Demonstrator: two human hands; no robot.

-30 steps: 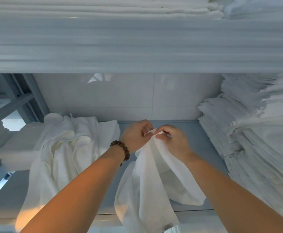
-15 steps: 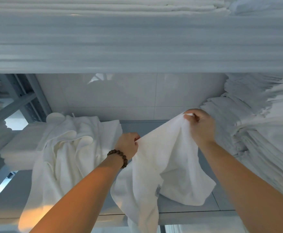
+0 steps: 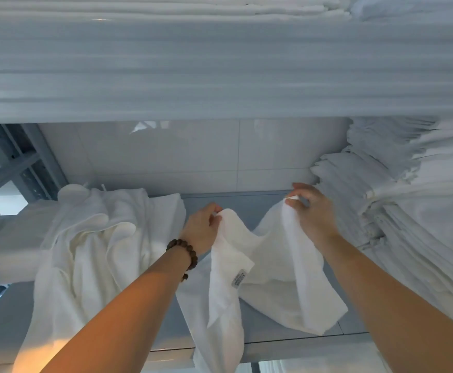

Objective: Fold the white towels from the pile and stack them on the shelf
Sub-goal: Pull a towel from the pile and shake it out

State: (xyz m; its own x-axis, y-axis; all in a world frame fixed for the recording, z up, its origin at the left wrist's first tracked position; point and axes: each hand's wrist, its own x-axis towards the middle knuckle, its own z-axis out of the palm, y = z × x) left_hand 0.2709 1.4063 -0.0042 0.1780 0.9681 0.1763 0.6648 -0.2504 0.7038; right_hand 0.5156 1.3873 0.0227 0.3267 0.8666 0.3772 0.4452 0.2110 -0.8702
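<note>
Folding looks barely begun: left hand [image 3: 202, 227] and right hand [image 3: 311, 211] each pinch 1 corner of limp white cloth towel [image 3: 273, 265] hanging between them, crumpled white pile [image 3: 85, 251] beside the left, tall folded stack [image 3: 408, 224] beside the right.

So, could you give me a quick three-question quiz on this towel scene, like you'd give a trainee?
1. True or false: the left hand and the right hand each pinch an edge of the same towel.
2. Where is the tall stack of folded towels? A) left of the hands B) right of the hands C) on the floor
3. Fill in: the beaded bracelet sits on the ___ wrist.
Key: 1 true; 2 B; 3 left.
</note>
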